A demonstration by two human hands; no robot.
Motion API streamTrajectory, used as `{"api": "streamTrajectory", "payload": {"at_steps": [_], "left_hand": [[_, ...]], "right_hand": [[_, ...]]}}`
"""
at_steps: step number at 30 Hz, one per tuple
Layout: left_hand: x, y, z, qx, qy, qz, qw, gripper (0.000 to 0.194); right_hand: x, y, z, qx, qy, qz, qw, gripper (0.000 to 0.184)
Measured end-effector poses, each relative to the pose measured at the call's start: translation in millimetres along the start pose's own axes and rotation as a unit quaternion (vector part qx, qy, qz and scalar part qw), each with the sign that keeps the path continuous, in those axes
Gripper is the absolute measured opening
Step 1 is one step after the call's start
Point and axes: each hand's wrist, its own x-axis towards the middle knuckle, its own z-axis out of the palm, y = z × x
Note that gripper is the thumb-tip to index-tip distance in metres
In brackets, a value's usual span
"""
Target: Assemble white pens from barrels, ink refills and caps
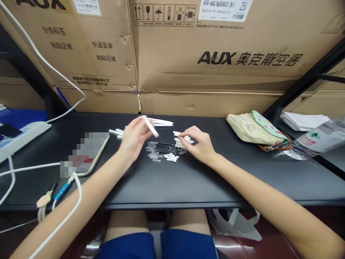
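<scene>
My left hand is raised above the black desk, its fingers holding a white plastic tube, probably a pen barrel. My right hand curls down with its fingertips on a small heap of white tubes. Just left of those fingers lies a bundle of thin black-and-clear pen refills, with short white pieces at its front. More long white tubes lie behind my left hand, and a few others lie to its left.
A smartphone with a blurred screen lies left of my left arm, among white cables. A white device sits at the far left. A beige pouch and a plastic bag are on the right. Cardboard AUX boxes stand behind the desk.
</scene>
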Motion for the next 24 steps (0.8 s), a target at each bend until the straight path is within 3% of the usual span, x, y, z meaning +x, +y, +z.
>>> {"api": "streamTrajectory", "payload": {"at_steps": [2,4,14,17,19,21,22,23,24], "left_hand": [[-11.0,-2.6,3.9,0.114,-0.172,0.029,0.978,0.025],[-19.4,-5.3,5.6,0.179,-0.252,0.050,0.950,0.027],[-22.8,-7.1,3.5,0.205,-0.239,0.062,0.947,0.026],[-12.6,-5.7,2.5,0.135,-0.186,0.010,0.973,0.025],[-1.1,-3.8,-0.6,0.036,-0.063,-0.031,0.997,0.014],[7.5,-1.6,-3.5,-0.049,0.088,-0.044,0.994,0.009],[8.8,-0.7,-4.2,-0.062,0.126,-0.040,0.989,0.012],[7.7,-0.1,-4.2,-0.055,0.126,-0.023,0.990,0.011],[4.5,0.0,-3.4,-0.026,0.089,0.002,0.996,0.006]], "right_hand": [[-0.3,0.0,-0.3,-0.006,0.001,0.006,1.000,0.007],[-0.7,-0.1,-0.9,-0.006,0.003,0.009,1.000,0.007],[-0.6,-2.3,-2.0,-0.006,-0.002,0.008,1.000,0.008],[0.0,-2.6,-2.7,-0.008,0.000,0.007,1.000,0.008],[0.4,-2.6,-2.9,-0.006,0.002,0.005,1.000,0.009],[0.6,-2.6,-2.8,-0.001,0.005,0.003,1.000,0.009],[0.7,-2.7,-2.8,0.000,0.005,0.002,1.000,0.009],[0.7,-2.8,-2.8,0.000,0.005,0.002,1.000,0.009],[0.8,-3.0,-2.9,-0.001,0.005,0.003,1.000,0.009]]}}
